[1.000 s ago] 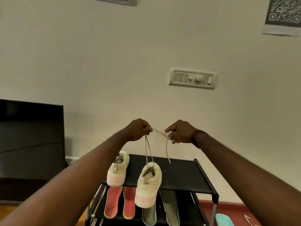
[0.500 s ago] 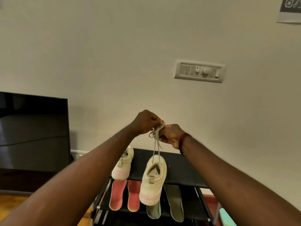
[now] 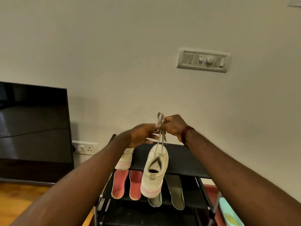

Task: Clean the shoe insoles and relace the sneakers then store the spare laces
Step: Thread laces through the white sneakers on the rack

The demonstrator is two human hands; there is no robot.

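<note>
While it hangs heel-down by its flat grey lace point(image 3: 161, 139), we list one cream canvas sneaker with a pink sole band point(image 3: 154, 173), in the air before the black shoe rack point(image 3: 182, 160). Fingertips of our left hand point(image 3: 141, 136) pinch the lace at its crossing. Our right hand point(image 3: 175, 128) has thumb and fingers clamped on the loop (which stands upright above them). Pink foam insoles point(image 3: 119, 183) lie on the shelf below.

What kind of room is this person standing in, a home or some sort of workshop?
Most likely a room in a home, perhaps a living room: a black shoe rack by the wall, a flat-screen television to its left, a wall switch panel and wooden flooring.
</note>
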